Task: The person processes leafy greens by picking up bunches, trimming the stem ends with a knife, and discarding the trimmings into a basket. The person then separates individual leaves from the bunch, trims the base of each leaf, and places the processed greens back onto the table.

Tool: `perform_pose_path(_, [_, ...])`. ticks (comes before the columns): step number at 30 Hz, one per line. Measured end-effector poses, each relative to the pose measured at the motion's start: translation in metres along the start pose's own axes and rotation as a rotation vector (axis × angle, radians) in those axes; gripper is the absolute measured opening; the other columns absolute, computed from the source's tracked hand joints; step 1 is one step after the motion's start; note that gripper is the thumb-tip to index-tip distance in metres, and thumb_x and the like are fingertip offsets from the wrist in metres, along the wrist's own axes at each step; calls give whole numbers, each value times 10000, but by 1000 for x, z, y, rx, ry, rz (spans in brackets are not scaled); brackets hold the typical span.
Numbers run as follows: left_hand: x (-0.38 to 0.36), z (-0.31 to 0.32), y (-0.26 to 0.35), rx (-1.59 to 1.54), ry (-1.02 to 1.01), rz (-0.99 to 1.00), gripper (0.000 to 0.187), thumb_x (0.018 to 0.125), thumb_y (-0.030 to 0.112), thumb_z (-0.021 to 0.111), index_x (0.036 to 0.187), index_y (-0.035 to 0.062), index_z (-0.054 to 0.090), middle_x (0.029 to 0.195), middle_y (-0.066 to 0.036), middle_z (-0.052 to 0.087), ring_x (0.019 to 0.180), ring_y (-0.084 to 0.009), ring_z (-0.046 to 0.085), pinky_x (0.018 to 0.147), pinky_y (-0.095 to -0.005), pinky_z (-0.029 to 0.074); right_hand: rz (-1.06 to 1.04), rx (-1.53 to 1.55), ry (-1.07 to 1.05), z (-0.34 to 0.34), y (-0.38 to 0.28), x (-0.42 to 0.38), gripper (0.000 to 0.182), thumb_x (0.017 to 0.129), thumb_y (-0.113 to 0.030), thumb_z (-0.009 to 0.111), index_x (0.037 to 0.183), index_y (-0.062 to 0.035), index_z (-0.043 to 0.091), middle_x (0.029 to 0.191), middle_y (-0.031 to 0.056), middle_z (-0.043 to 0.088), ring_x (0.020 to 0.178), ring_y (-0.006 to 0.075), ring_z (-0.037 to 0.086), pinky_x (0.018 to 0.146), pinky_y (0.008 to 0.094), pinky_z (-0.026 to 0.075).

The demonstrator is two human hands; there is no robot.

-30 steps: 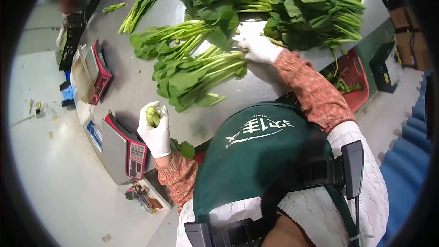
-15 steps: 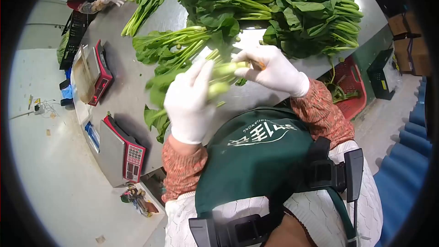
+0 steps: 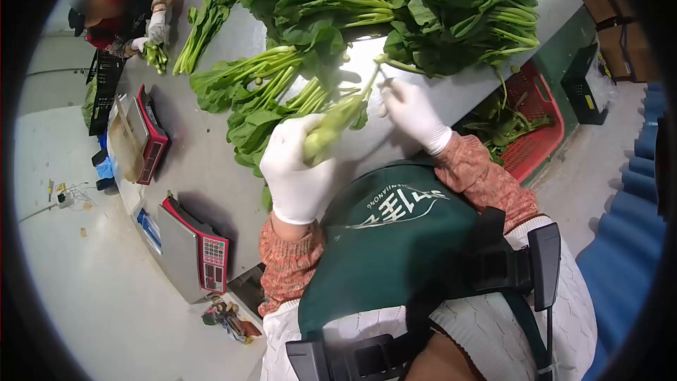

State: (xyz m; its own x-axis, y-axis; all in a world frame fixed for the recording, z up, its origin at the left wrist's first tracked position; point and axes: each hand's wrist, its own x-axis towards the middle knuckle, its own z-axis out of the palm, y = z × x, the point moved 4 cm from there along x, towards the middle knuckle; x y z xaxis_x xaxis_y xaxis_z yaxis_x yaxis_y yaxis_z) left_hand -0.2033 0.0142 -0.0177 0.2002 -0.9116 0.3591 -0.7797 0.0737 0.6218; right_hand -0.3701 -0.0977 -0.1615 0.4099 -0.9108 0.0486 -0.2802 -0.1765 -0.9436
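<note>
White gloves cover both my hands. My left hand [image 3: 297, 169] is closed around some green stalks [image 3: 331, 127], which are blurred and point up and to the right. Just right of their tips, my right hand [image 3: 415, 114] is closed with its fingers curled; what it holds, if anything, is too small to make out. Beyond my left hand lie loose leafy greens [image 3: 243, 77] on the metal table [image 3: 204, 144]. Large stacked bunches of greens [image 3: 451, 14] cover the far side of the table.
Two red-edged scales [image 3: 187, 247] [image 3: 144, 134] stand at the left. A red basket [image 3: 539, 148] with leaves is below the table's right edge, near a black crate [image 3: 585, 88]. At the upper left, a co-worker [image 3: 130, 14] handles greens with gloved hands.
My right hand has come away from the stalks in my left hand and moved slightly down. The stalks now tilt upward. The co-worker's hands have moved down and left, onto some greens.
</note>
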Motion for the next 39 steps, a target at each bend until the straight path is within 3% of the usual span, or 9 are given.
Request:
perform_pose_path(4, [-18,-10,-29,-218,-26,-301,278,801,-20,735,1068,-9,661,967,-7,660,884,-82,585,813,-251,487,193,132,64,-32,9,-9,239,1028,-161,505,1113,-1,662,709,-10,619,632,43,536,612,211,454])
perform_pose_path(7, [-20,-15,-32,-407,-14,-402,343,756,-28,725,1091,14,662,967,-62,646,872,-157,607,830,-280,485,215,170,24,-31,-11,-7,228,1023,-145,519,1086,6,677,723,-16,610,664,42,542,654,204,453])
perform_pose_path(15, [-17,-13,-25,-52,-27,-138,362,750,-11,720,1102,31,646,1012,-122,622,902,-248,627,822,-323,496,-63,301,-498,31,-114,-4,296,875,-195,746,1115,-38,669,880,-28,632,745,34,505,658,211,419])
perform_pose_path(25, [-36,-33,-55,-420,88,-457,245,746,-15,756,944,33,620,962,-46,583,879,-154,578,804,-287,477,-41,210,-181,9,-92,6,137,866,-119,718,938,-28,645,763,-26,617,627,27,498,568,207,416])
perform_pose_path(28, [-41,-91,-76,-481,307,-383,225,843,-15,637,1043,12,539,1214,-204,608,1171,-300,576,1038,-428,433,106,176,-53,-50,-47,41,146,872,-120,714,923,-28,613,768,4,592,698,47,521,644,229,458])
perform_pose_path(31, [-55,-121,-94,-622,414,-364,220,875,-24,598,1066,-3,489,1081,-208,642,1054,-314,629,997,-488,481,71,-803,-43,-79,-40,53,259,853,-218,687,1076,-88,665,930,117,696,812,257,690,695,364,531])
perform_pose_path(34, [-61,-124,-91,-565,438,-481,286,878,-62,588,1145,0,505,887,-106,617,767,-195,614,819,-366,554,-367,-633,-56,-37,-28,45,423,765,-103,672,1187,-119,659,977,129,701,868,310,683,745,394,556])
perform_pose_path(37, [-52,-101,-78,-452,369,-577,465,821,-66,706,1254,17,559,887,-27,606,775,-95,574,742,-227,490,-552,-661,-76,36,-5,35,365,776,-107,662,1141,-107,667,995,154,676,897,336,660,781,409,546])
perform_pose_path(39, [-55,-97,-78,-464,308,-545,436,803,-55,739,1212,17,603,877,-1,585,800,-76,538,748,-200,449,-231,-724,-354,65,39,47,255,799,-116,664,1052,-90,690,920,157,670,827,327,648,761,393,536])
